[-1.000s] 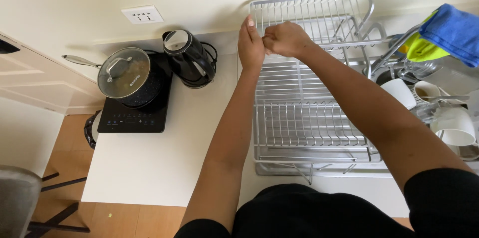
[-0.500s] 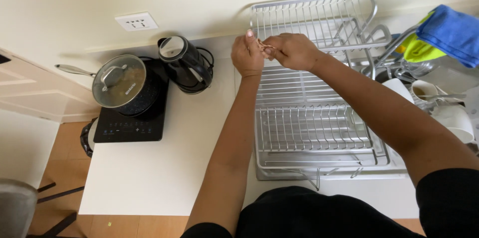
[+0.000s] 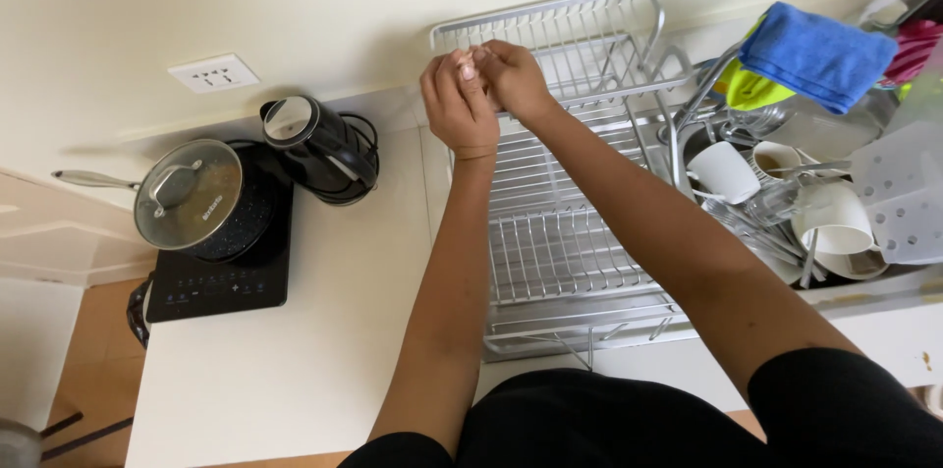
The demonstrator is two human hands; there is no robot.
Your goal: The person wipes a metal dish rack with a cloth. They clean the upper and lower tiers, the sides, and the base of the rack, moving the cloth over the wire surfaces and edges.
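Two hands meet at the top centre of the frame, above the far end of the metal dish rack (image 3: 560, 232). I see my left hand (image 3: 457, 105) and right hand (image 3: 511, 75) touching, fingers curled tight together; whether either grip pinches anything I cannot tell. Left of the rack, on the white desk (image 3: 324, 330), stands a black kettle (image 3: 319, 149), then a lidded pan (image 3: 192, 198) on a black hob (image 3: 221, 276). At right, cups (image 3: 727, 168) crowd the sink under a blue cloth (image 3: 815, 55).

Bare forearms, no rings or watch visible, black short-sleeved top.
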